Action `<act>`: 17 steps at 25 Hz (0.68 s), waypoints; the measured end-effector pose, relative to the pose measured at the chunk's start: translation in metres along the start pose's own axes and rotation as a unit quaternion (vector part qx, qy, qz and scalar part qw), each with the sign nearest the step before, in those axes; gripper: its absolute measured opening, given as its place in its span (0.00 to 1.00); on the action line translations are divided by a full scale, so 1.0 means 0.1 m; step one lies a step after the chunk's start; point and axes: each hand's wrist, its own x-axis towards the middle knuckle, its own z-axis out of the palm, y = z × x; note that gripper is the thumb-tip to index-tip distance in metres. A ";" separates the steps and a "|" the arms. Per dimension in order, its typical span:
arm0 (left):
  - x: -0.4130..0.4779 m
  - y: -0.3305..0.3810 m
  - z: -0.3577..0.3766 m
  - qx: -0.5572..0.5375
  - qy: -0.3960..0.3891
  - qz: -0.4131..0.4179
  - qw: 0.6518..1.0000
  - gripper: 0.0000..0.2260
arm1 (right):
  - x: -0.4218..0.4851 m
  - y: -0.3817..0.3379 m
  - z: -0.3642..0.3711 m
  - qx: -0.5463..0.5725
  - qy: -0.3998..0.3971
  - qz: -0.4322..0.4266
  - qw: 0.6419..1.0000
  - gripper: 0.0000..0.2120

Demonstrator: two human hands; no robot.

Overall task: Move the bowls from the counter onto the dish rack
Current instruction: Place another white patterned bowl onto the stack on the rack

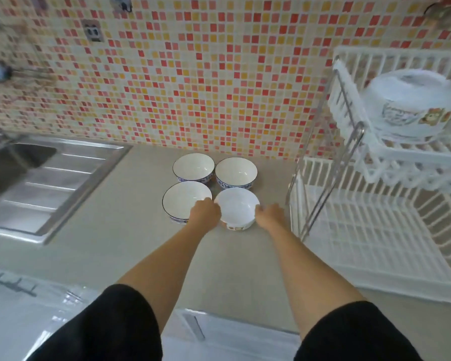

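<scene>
The near-right bowl (237,208) of four is gripped at its rim from both sides: the left hand (205,213) on its left edge, the right hand (270,214) on its right edge, fingers curled closed on it. The bowl is seated upright, mouth upward, on the worktop (120,230), left of the white dish rack (370,230).
</scene>
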 end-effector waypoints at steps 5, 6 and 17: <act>0.20 -0.20 0.46 -0.035 -0.040 -0.003 0.999 0.17 | 0.19 0.15 0.48 0.075 -0.033 0.055 0.995 0.28; 0.25 -0.22 0.51 -0.048 -0.041 -0.002 0.998 0.18 | 0.22 0.15 0.56 0.096 -0.034 0.055 0.993 0.27; 0.14 -0.02 0.32 -0.140 -0.022 0.012 0.990 0.19 | -0.05 0.26 0.19 0.220 0.007 -0.034 0.975 0.17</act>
